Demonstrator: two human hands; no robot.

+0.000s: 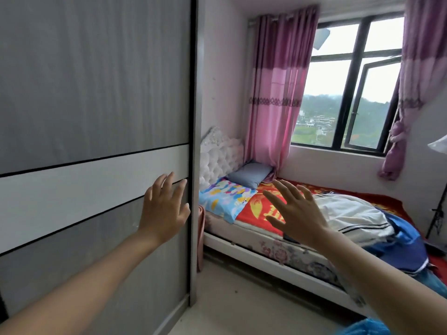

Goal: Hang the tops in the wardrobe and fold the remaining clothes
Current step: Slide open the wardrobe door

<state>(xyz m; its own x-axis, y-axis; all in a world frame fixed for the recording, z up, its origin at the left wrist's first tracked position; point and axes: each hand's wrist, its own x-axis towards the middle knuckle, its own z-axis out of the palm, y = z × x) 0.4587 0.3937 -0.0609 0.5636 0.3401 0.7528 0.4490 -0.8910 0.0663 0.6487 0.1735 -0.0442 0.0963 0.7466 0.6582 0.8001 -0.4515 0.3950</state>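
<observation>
A tall wardrobe (92, 93) with a closed grey and white sliding door fills the left of the head view. My left hand (164, 209) is spread flat against the door near its right edge, fingers straight. My right hand (292, 209) hovers open in the air in front of the bed, holding nothing. On the bed lies a pile of clothes: a white garment with dark stripes (350, 213) and a blue garment (406, 245) hanging over the mattress side. A bit of blue cloth (367, 328) shows at the bottom edge.
The bed (266, 257) has a red blanket (256, 204), a colourful pillow (225, 199), a grey-blue pillow (250, 174) and a tufted white headboard (219, 155). Pink curtains (278, 93) frame a window (348, 88). Bare floor (242, 305) lies between wardrobe and bed. A dark stand (435, 218) is at the right.
</observation>
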